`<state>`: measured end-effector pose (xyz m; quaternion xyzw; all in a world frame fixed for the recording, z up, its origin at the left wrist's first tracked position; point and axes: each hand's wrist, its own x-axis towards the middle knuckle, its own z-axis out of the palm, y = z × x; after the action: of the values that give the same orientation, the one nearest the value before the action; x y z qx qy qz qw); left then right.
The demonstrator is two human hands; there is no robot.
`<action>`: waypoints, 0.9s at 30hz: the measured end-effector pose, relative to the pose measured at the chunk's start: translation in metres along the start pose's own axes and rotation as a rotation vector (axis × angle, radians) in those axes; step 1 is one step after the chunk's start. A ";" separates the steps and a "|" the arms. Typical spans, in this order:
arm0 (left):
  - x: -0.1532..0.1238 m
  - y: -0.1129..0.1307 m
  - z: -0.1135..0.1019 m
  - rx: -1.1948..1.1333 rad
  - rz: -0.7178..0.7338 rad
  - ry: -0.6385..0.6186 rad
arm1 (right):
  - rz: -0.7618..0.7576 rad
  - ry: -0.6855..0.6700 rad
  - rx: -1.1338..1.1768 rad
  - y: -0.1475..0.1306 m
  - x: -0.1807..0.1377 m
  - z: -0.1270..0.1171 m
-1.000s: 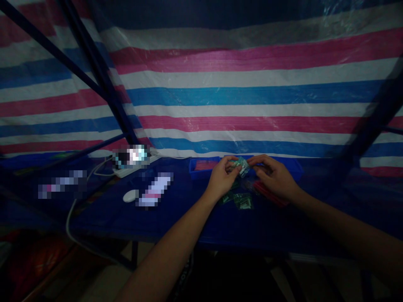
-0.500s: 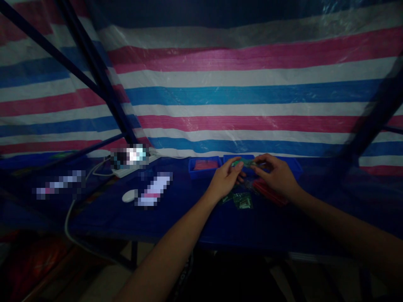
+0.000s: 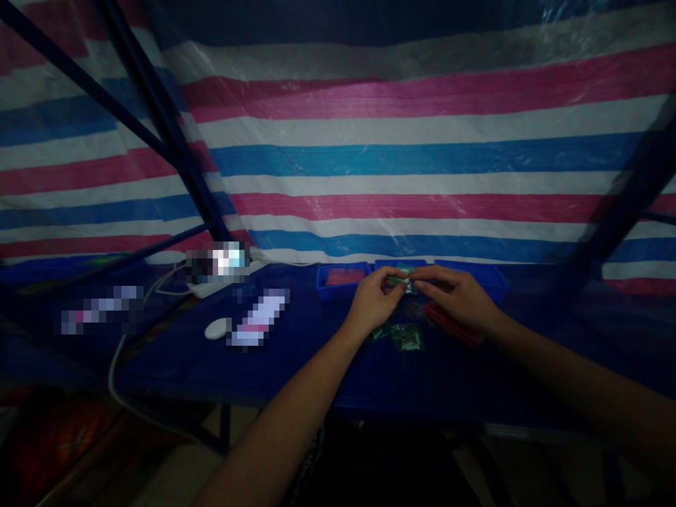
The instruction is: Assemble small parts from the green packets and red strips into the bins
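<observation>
As we look through the head view, we see both hands brought together above the tabletop (image 3: 317,377), nearer to its far edge than to its near edge. Between them is a small green packet (image 3: 405,273) with a shiny surface. The left hand (image 3: 376,294) has its thumb and fingers closed on the packet's left side; the right hand (image 3: 458,294) appears to pinch the opposite side with its fingertips, although the light is weak.

We judge that this packet is light and soft, with a thin skin which can slip or crumple; what is inside may be stiffer, but we cannot tell. It would be better to take it by its flat margins, one on each side, and not to press its middle.

Below the hands, toward the near edge, a loose packet (image 3: 408,336) lies flat, and a pale piece shows in it. A red bundle (image 3: 455,324) lies under the right hand.

Along the far edge stand the containers. The left blue tray (image 3: 320,287) holds pink-red flat material (image 3: 346,276). Of the middle blue tray (image 3: 400,265) and the right blue tray (image 3: 495,282), the hands cover much, so we cannot tell their contents.
</observation>
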<state>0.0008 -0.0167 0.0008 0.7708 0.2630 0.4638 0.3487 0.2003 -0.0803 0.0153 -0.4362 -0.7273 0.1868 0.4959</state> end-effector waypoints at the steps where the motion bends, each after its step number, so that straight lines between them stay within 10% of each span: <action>1: -0.001 0.001 0.000 0.042 0.014 0.022 | 0.010 0.005 -0.004 0.001 0.000 0.000; 13: -0.001 0.003 -0.005 0.206 0.062 0.025 | 0.134 -0.008 0.292 -0.010 -0.002 0.003; 27: -0.002 -0.002 0.001 -0.143 -0.183 -0.063 | 0.160 0.126 0.096 0.015 0.002 0.001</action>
<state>0.0013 -0.0170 -0.0022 0.7309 0.2874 0.4232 0.4517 0.2057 -0.0701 0.0048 -0.4793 -0.6478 0.2327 0.5446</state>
